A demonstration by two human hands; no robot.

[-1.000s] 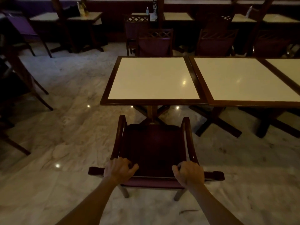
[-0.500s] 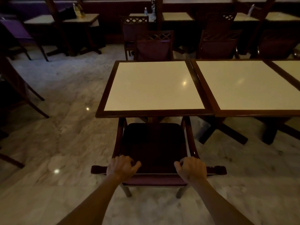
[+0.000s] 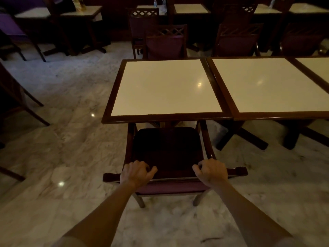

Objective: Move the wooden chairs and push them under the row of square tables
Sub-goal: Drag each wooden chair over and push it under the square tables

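Left hand (image 3: 136, 173) and right hand (image 3: 211, 172) each curl over the top rail of the wooden chair (image 3: 166, 154), whose front edge sits just under the near edge of the leftmost square worktop (image 3: 165, 118). A second worktop (image 3: 267, 115) adjoins on the right; another chair (image 3: 165, 41) faces from the far side. Marble floor (image 3: 71, 139) lies all around.

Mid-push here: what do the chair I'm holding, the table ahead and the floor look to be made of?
Chair: dark, glossy varnished wood frame, with a maroon padded seat, probably fabric or vinyl. Table: same dark wood border around a smooth cream inlay, likely laminate or stone; it mirrors a lamp. Floor: polished marble-like tile, veined and reflective, so probably slick.
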